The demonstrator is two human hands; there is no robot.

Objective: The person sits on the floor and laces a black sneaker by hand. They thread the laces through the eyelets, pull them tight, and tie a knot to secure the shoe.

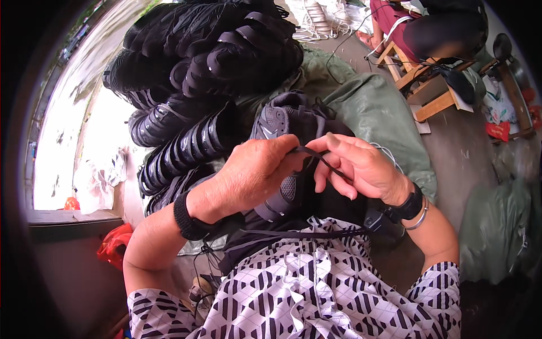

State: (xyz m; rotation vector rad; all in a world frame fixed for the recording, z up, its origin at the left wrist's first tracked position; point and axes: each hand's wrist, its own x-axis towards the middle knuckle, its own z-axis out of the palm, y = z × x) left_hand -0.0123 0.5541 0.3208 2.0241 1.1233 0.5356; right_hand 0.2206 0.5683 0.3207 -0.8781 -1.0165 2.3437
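Note:
A dark grey sports shoe (272, 121) rests in my lap, partly covered by my hands. My left hand (248, 172) is closed above it, pinching a black shoelace (312, 152) between thumb and fingers. From there the lace runs over to my right hand (364, 169), whose fingers curve loosely around it. Part of the shoe's middle is hidden behind my left hand. More dark laces (293, 233) lie across my lap below the shoe.
Black shoes (209, 56) are heaped at the far left, some nested in rows. Green sacks (378, 113) lie beyond my right hand. A person in dark red trousers (389, 25) sits by a wooden stool (435, 107) at far right. A red bag (114, 244) is at left.

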